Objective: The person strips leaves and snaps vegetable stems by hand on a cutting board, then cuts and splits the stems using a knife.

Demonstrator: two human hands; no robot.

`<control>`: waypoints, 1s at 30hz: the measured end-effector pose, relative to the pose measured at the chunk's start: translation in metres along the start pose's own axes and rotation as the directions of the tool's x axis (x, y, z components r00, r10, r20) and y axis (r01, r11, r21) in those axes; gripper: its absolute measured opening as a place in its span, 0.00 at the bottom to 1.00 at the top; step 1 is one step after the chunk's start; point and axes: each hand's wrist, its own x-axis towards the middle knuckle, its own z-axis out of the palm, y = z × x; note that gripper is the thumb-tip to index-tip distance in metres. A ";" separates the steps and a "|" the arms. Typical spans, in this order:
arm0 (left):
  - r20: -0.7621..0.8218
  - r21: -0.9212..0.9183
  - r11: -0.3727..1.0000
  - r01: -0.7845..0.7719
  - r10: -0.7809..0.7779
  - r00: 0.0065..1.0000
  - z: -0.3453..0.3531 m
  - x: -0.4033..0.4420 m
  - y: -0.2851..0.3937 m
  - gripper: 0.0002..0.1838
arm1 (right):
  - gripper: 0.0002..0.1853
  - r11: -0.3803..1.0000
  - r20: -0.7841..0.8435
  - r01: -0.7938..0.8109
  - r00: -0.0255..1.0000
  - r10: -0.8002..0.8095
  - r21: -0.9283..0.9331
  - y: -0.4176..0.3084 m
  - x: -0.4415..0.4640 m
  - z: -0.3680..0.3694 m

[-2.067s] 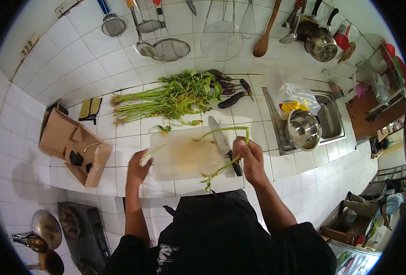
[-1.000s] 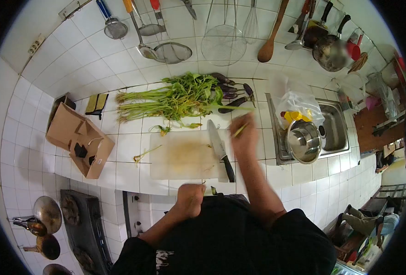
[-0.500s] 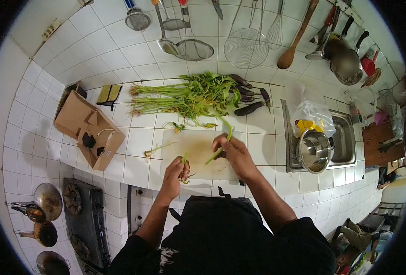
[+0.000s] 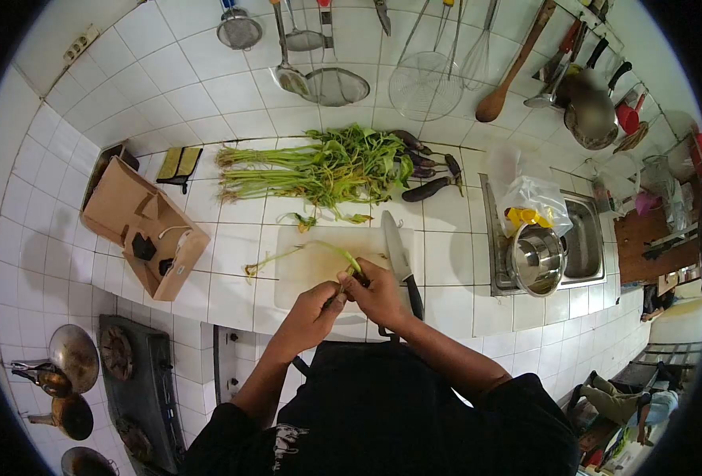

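You have soft, fairly bright light, faint shadows on the table [image 4: 452, 305] and wall [image 4: 38, 198], fisheye-bowed edges, blackened corners, and a partly blurred hanging pan [image 4: 597, 141].

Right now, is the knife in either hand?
No, the knife lies partly on the board; the left hand and right hand meet at a stem.

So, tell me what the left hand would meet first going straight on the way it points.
Most likely the right hand, just ahead of the left hand and gripping the stem. Depth is unclear, so I can't tell whether the hands already touch.
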 end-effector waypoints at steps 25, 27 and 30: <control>0.042 0.053 0.973 -0.223 0.221 0.974 -0.040 -0.013 -0.064 0.11 | 0.21 0.891 0.407 -0.426 0.850 0.334 0.159 -0.018 -0.024 0.009; -0.175 0.014 0.969 -0.248 0.247 0.953 -0.055 -0.008 -0.098 0.12 | 0.28 0.883 0.458 -0.444 0.823 0.336 0.150 -0.024 -0.028 0.004; -0.409 -0.330 0.936 -0.127 -0.020 0.912 -0.101 -0.009 -0.111 0.17 | 0.31 0.846 0.479 -0.483 0.811 0.336 0.225 -0.018 -0.032 -0.010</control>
